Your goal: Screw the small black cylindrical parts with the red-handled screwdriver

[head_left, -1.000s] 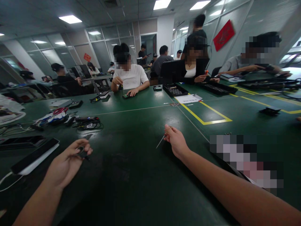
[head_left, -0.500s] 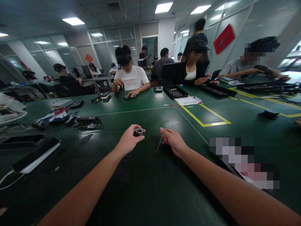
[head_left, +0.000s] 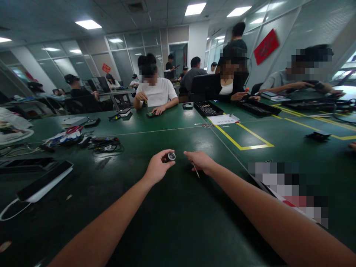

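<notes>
My left hand is closed round a small dark cylinder with a silver rim, pinched between thumb and fingers. Its round open face is tilted toward my right hand. A short gap to the right, my right hand grips a thin metal rod-like tool that slants down below the palm. The index finger points toward the cylinder without touching it. What end the tool has inside the fingers is hidden. Both hands are above the green tabletop.
At left lie a black-and-white box-shaped device with a white cable and a heap of black cables. Across the table, a person in white works on a small board. Black trays stand beyond yellow tape.
The left hand has shifted slightly right, turning the cylinder's face toward the right hand. The right hand has moved a little left, and its tool has swung from pointing down-left to down-right.
</notes>
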Demonstrator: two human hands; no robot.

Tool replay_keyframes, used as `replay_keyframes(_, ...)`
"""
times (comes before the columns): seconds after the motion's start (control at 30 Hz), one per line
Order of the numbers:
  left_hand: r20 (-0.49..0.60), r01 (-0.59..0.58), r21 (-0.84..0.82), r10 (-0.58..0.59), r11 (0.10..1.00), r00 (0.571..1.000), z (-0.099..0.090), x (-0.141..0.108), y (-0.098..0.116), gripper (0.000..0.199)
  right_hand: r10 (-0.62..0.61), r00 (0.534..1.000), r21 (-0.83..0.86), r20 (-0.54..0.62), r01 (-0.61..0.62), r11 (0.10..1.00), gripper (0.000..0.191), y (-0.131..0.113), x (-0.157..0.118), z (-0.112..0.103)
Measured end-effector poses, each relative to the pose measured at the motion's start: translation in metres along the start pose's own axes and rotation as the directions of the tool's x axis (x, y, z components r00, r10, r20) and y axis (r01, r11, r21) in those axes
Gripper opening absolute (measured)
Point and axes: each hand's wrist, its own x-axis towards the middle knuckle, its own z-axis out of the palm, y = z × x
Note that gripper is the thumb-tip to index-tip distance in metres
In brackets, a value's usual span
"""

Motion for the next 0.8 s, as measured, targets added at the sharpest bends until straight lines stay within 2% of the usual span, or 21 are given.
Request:
replay_keyframes(0.1,-0.007,0.004,0.008,-0.004,1.0,1.0,0.0,-0.001,0.0,0.043,0.033,0.994,-0.143,0.101,-0.019,0.99,0.038,-0.007,0.004,0.0)
replay_keyframes(0.2,-0.005,0.005,0.003,-0.005,1.0,1.0,0.0,-0.001,0.0,0.044,0.111,0.961,-0.314,0.253,-0.027,0.949,0.038,-0.017,0.007,-0.001)
replay_keyframes(0.27,-0.008,0.008,0.004,-0.008,1.0,1.0,0.001,-0.002,0.001,0.044,0.204,0.913,-0.432,0.354,-0.034,0.901,0.037,-0.023,0.009,-0.002)
replay_keyframes(0.37,-0.015,0.011,0.002,-0.011,1.0,1.0,0.001,-0.001,0.002,0.043,0.353,0.814,-0.583,0.462,-0.021,0.812,0.037,-0.029,0.013,-0.003)
replay_keyframes(0.47,-0.018,0.008,-0.011,-0.009,1.0,1.0,0.001,-0.001,0.002,0.043,0.449,0.732,-0.673,0.512,0.016,0.74,0.037,-0.032,0.015,-0.004)
replay_keyframes(0.57,-0.029,0.008,-0.059,-0.009,0.998,1.0,0.001,-0.001,0.002,0.046,0.507,0.677,-0.72,0.534,0.05,0.692,0.037,-0.032,0.014,-0.006)
replay_keyframes(0.67,-0.051,0.016,-0.121,-0.023,0.992,0.998,0.002,0.0,0.001,0.048,0.541,0.64,-0.745,0.545,0.075,0.662,0.039,-0.032,0.011,-0.008)
replay_keyframes(0.8,-0.056,0.019,-0.141,-0.028,0.99,0.998,0.003,0.001,0.002,0.044,0.56,0.615,-0.758,0.555,0.096,0.646,0.039,-0.032,0.008,-0.012)
